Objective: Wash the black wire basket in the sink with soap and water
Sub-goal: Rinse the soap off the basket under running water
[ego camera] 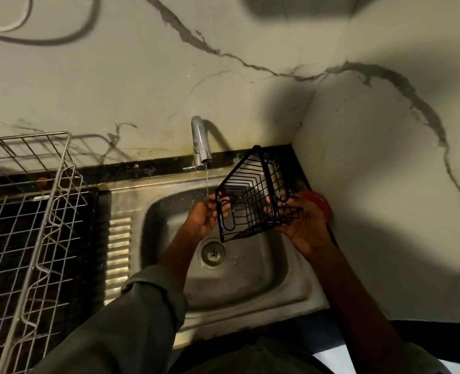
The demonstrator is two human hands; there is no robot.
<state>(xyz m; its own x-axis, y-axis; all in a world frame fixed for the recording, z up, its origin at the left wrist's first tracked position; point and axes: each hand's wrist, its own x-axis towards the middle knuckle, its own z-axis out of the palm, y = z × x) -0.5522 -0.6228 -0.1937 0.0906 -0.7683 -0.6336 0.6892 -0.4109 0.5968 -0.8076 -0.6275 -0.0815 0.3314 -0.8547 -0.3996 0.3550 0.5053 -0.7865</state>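
Both the left hand [205,214] and right hand [303,225] grip the tilted black wire basket [255,193] above the steel sink [290,287], just right of the thin tap stream [206,182], so wet wires could slip.

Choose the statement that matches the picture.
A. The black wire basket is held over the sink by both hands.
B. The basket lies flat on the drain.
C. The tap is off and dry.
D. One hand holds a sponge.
A: the left hand and right hand each grip the black wire basket above the sink.
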